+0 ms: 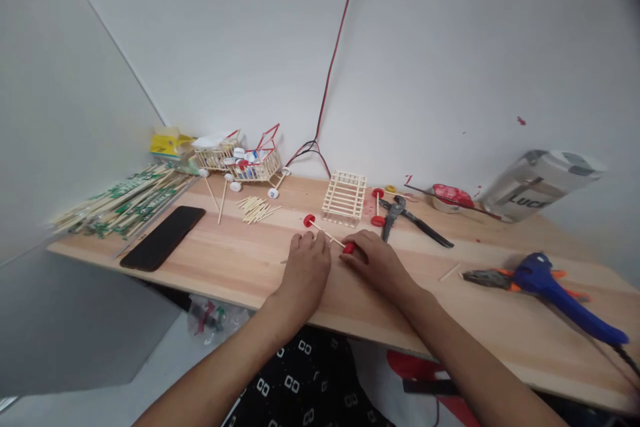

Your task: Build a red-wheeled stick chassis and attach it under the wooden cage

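A thin wooden stick with a red bottle cap on its far end and another red cap on its near end lies between my hands, just above the table. My right hand pinches the near cap between thumb and fingers. My left hand is closed beside the stick, fingertips bent down together; what they hold is hidden. Beyond the hands stands a small rack of glued sticks. To its right lies a second stick axle with red caps at both ends.
Slip-joint pliers, a blue glue gun over orange-handled pliers, and a red-stained cup are on the right. Left are a black phone, cut sticks, packed skewers and stick carts holding caps. A wall stands behind.
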`<state>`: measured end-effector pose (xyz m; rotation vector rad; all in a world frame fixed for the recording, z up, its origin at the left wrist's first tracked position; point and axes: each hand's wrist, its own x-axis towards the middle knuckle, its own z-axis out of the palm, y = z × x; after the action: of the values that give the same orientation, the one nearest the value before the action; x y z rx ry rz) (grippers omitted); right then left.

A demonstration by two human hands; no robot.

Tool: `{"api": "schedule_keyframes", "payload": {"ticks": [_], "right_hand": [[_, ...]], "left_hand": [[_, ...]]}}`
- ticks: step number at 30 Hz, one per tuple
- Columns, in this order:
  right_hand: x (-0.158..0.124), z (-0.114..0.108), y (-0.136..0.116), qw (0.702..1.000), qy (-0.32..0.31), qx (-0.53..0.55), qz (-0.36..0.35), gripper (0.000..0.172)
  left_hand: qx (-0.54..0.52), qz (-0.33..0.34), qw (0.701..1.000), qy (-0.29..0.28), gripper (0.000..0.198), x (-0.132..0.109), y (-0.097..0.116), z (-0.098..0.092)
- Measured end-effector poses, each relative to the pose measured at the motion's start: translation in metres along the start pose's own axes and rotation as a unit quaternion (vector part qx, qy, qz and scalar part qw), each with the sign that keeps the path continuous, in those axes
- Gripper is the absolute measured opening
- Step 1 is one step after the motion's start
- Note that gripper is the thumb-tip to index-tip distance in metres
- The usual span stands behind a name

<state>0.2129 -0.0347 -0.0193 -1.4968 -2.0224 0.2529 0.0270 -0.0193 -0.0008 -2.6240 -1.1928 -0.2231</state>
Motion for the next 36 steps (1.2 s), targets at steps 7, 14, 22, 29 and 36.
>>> {"api": "schedule_keyframes", "payload": {"ticks": [7,14,22,29,36], "right_hand": [[-0.001,0.000,-0.001,1.000,-0.004,-0.005,0.004,0.016],[-0.001,-0.002,-0.003,1.000,-0.006,0.004,0.005,0.015],[0.000,-0.004,-0.006,1.000,-0.009,0.009,0.008,0.017],[0.000,-0.003,-0.007,0.999,-0.008,0.018,0.027,0.027],[-0.002,0.000,-0.004,1.000,0.014,-0.004,0.004,0.040]], "left_hand": [[-0.007,-0.007,1.000,-0.001,0.035,-0.001,0.001,-0.003],[-0.005,-0.004,1.000,0.013,0.036,-0.003,0.001,0.000],[-0.004,-0.007,1.000,0.028,0.036,-0.003,0.001,0.005],[-0.011,-0.004,0.999,0.040,0.036,-0.004,0.000,0.009],[-0.012,-0.001,0.999,0.042,0.038,-0.005,0.001,0.008]]}}
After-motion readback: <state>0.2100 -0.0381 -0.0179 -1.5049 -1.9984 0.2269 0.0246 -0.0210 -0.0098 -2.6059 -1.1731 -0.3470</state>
